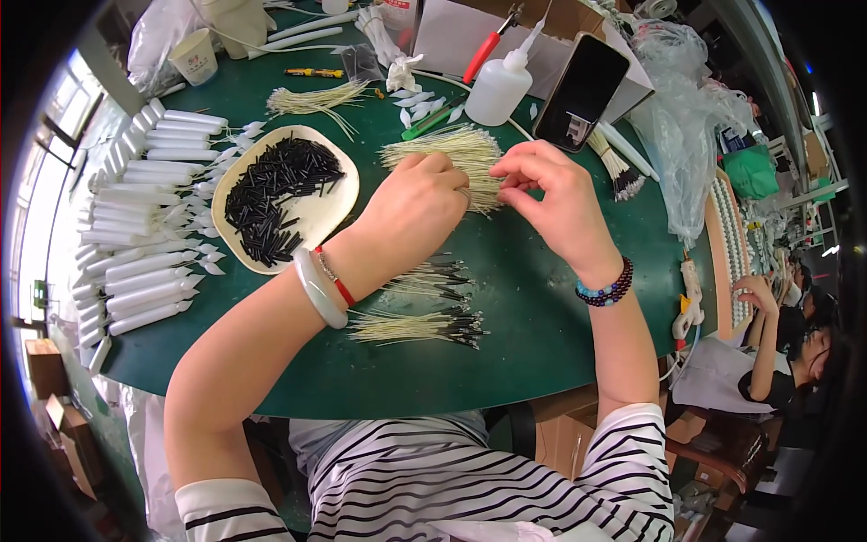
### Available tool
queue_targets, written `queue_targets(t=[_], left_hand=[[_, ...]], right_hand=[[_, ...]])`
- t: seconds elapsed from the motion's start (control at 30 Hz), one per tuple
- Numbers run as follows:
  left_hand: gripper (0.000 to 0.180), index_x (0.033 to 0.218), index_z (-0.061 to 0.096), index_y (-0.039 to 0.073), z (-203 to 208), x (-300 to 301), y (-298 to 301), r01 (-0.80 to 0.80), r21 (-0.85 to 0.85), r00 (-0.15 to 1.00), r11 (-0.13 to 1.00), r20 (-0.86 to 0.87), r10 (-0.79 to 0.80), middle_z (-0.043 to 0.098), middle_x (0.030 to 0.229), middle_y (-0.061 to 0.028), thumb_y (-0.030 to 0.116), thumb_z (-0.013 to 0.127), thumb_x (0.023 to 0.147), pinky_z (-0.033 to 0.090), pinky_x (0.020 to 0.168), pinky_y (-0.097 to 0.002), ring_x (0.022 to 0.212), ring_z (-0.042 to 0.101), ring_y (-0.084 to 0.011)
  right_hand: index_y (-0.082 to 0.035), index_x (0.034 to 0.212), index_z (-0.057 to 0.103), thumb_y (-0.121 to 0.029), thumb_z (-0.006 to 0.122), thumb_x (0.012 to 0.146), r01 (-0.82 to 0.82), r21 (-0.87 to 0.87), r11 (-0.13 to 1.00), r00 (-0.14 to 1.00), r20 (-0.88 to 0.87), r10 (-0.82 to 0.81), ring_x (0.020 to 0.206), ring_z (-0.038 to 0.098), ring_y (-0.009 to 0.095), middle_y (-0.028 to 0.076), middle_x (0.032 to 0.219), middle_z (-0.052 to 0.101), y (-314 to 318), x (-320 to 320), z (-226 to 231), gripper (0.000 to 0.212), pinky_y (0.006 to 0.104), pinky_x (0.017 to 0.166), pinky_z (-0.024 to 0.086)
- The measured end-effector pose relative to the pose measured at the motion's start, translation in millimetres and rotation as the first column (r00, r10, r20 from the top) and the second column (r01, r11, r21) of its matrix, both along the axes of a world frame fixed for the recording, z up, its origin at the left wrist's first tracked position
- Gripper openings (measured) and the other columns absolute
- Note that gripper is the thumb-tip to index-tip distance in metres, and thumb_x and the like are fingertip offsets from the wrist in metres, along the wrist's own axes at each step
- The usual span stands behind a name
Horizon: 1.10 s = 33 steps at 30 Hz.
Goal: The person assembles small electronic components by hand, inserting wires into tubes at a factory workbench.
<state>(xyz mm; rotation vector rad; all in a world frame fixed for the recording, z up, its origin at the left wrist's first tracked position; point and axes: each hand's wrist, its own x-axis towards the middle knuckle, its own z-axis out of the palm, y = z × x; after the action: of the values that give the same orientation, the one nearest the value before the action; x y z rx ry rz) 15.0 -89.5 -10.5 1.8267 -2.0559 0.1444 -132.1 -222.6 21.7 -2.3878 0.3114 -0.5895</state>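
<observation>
A loose pile of thin cream wires [465,149] lies on the green table. My left hand [420,200] is over its near left edge with the fingers curled down; whatever they grip is hidden. Facing it, my right hand [553,194] is at the pile's right edge, thumb and fingers bent toward each other; anything between them is too small to make out. Left of my left hand sits a cream dish [316,200] of short black tubes [280,181]. Below my hands lie two bunches of wires with black sleeves at their right ends, the lower bunch [415,327] fully visible.
White candle-shaped pieces [149,271] line the left side. At the back stand a white squeeze bottle [498,88], a black phone [581,90] and red-handled pliers [481,59]. A glue gun [689,294] lies at the right edge; another person [768,361] sits beyond.
</observation>
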Motion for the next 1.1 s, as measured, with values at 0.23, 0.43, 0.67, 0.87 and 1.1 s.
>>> queue_targets(t=[0.23,0.43,0.67,0.87,1.1], left_hand=[[0.017,0.087,0.069,0.006,-1,6,9,-0.107,-0.042,0.994,0.993,0.021,0.108,0.066,0.102,-0.0025,0.003,0.059,0.073,0.037,0.094,-0.0383,0.104,0.053,-0.0227],[0.014,0.085,0.068,0.005,33,-8,35,-0.156,-0.337,0.983,0.928,-0.146,0.113,0.056,0.122,-0.0118,0.0,0.065,0.072,0.038,0.092,-0.0421,0.11,0.051,-0.0274],[0.023,0.094,0.065,0.003,25,4,68,-0.076,-0.089,0.94,0.993,-0.337,0.042,0.064,0.098,-0.0128,-0.008,0.06,0.074,0.049,0.074,-0.0359,0.084,0.06,-0.0316],[0.024,0.095,0.066,0.001,16,-2,83,-0.025,-0.144,0.933,0.989,-0.358,-0.029,0.063,0.095,-0.0141,-0.003,0.059,0.073,0.049,0.075,-0.0371,0.083,0.061,-0.0307],[0.015,0.09,0.067,0.001,24,4,90,-0.214,-0.022,0.708,0.977,-0.692,0.139,0.063,0.086,-0.009,-0.006,0.062,0.078,0.047,0.065,-0.027,0.074,0.06,-0.0189]], right_hand=[[0.0,0.093,0.063,0.002,0.06,0.078,0.036,-0.166,0.985,0.987,-0.151,-0.061,0.076,0.064,0.024,0.013,0.084,0.063,-19,-23,29,0.015,0.0321,0.067,0.05],[-0.002,0.091,0.062,0.004,0.058,0.079,0.035,-0.351,0.936,0.999,0.005,-0.035,0.079,0.061,0.027,0.01,0.085,0.063,-4,-25,43,0.013,0.0344,0.071,0.048],[-0.004,0.09,0.06,-0.002,0.059,0.07,-0.042,-0.666,0.745,0.988,0.082,0.129,0.086,0.057,0.024,0.005,0.087,0.058,34,-3,27,0.02,0.0336,0.079,0.045],[-0.003,0.088,0.059,-0.005,0.06,0.072,-0.136,-0.559,0.818,0.973,0.08,0.217,0.077,0.059,0.023,0.008,0.084,0.058,71,8,1,0.017,0.0313,0.07,0.048],[-0.005,0.087,0.065,-0.001,0.065,0.079,-0.137,-0.123,0.983,0.979,0.137,0.154,0.055,0.054,0.02,0.007,0.07,0.057,65,9,8,0.009,0.029,0.049,0.043]])
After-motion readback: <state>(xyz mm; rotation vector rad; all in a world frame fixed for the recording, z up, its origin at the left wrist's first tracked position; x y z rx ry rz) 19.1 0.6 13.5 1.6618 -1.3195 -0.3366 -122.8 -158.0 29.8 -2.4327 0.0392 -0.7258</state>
